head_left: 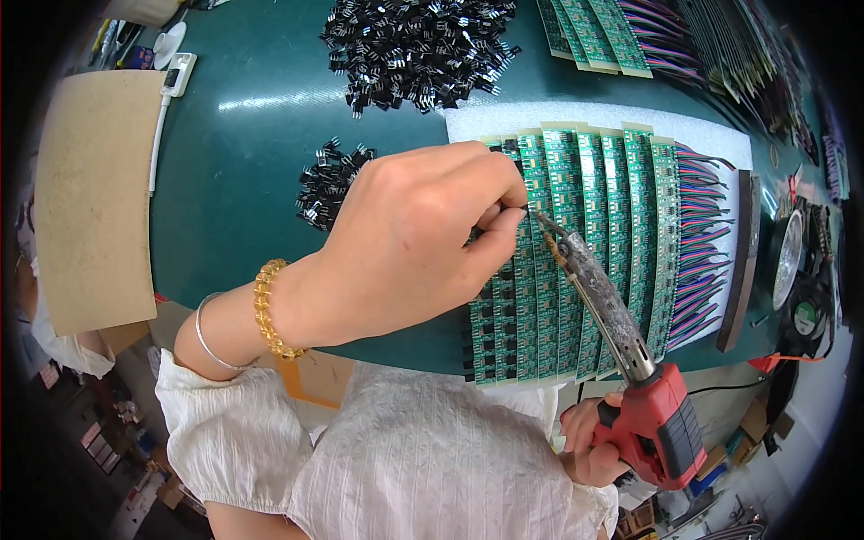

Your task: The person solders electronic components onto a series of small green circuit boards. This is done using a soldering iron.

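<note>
Head view: right hand (596, 441) clamped round the red soldering tool (668, 423), tip at the green circuit boards (560, 310) on white foam (720, 130). Left hand (414, 225) pinched together there; I can't tell on what. Soldering, I judge; next calls for steady fingers.

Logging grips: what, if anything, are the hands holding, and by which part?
The right hand grips a soldering gun by its red handle. The left hand is in a pinch, but whether it holds anything cannot be told.
</note>
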The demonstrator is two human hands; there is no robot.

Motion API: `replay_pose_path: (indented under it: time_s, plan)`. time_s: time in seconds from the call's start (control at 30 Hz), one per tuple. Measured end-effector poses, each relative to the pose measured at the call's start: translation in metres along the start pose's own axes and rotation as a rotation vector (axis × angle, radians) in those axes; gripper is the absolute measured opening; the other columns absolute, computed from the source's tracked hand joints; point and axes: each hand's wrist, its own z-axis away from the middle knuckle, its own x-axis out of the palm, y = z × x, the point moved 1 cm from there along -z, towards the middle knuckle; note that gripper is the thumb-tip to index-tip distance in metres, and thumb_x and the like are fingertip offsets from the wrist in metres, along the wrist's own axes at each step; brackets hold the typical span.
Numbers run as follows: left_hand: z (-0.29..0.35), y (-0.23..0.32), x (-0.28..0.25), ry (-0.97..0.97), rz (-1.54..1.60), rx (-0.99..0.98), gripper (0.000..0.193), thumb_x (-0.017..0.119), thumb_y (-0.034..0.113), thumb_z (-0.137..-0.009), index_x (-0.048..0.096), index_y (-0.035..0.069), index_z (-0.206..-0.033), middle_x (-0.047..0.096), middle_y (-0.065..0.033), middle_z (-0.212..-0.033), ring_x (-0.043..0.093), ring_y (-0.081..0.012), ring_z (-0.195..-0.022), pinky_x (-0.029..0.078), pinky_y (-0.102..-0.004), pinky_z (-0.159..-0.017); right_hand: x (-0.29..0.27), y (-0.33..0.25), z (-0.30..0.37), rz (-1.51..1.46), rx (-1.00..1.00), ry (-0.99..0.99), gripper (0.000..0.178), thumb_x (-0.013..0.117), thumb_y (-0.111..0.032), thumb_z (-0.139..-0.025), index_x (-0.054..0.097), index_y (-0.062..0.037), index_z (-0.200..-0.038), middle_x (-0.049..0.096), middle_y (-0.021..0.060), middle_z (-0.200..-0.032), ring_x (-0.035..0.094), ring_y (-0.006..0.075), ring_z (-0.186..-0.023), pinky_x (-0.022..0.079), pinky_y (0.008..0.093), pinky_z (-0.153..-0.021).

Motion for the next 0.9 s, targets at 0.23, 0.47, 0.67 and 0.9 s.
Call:
replay_pose_path:
  time_s: [0.23,0.47,0.67,0.9]
  plan:
    - [-0.001,0.000,0.000,-0.006,0.001,0.001,0.011,0.071,-0.005,-0.074,0.065,0.001,-0.081,0.056,-0.0021,-0.067,0.042,-0.0074,-0.049,0.033,-0.0226,-0.044,0.000,0.002,-0.006,0.000,-0.016,-0.040,0.073,0.067,-0.053,-0.086,0.042,0.0001,-0.129,0.046,-0.0005,-0.050,0.046,0.0136,-0.040,0.041,0.0289,-0.045]
    - [-0.001,0.001,0.000,-0.006,0.001,0.007,0.011,0.071,-0.005,-0.074,0.065,0.001,-0.081,0.057,-0.0024,-0.067,0.042,-0.0078,-0.049,0.033,-0.0228,-0.044,-0.001,0.004,-0.008,-0.025,-0.033,-0.030,0.073,0.067,-0.053,-0.086,0.041,0.0002,-0.129,0.046,-0.0004,-0.050,0.046,0.0136,-0.040,0.041,0.0288,-0.044]
    - [-0.002,0.002,0.000,-0.011,-0.011,0.007,0.011,0.071,-0.005,-0.074,0.065,0.000,-0.082,0.057,-0.0028,-0.067,0.043,-0.0081,-0.048,0.033,-0.0231,-0.044,-0.001,0.003,-0.009,-0.046,-0.060,-0.018,0.074,0.067,-0.054,-0.086,0.040,0.0002,-0.130,0.046,-0.0003,-0.050,0.046,0.0136,-0.040,0.040,0.0288,-0.044]
    - [0.001,0.003,-0.001,0.005,-0.012,-0.013,0.010,0.071,-0.003,-0.076,0.065,0.000,-0.084,0.059,-0.0051,-0.070,0.049,-0.0101,-0.050,0.037,-0.0252,-0.045,-0.009,0.012,0.007,-0.097,-0.046,0.198,0.076,0.063,-0.056,-0.088,0.038,0.0023,-0.130,0.045,0.0003,-0.050,0.044,0.0133,-0.038,0.039,0.0281,-0.041]
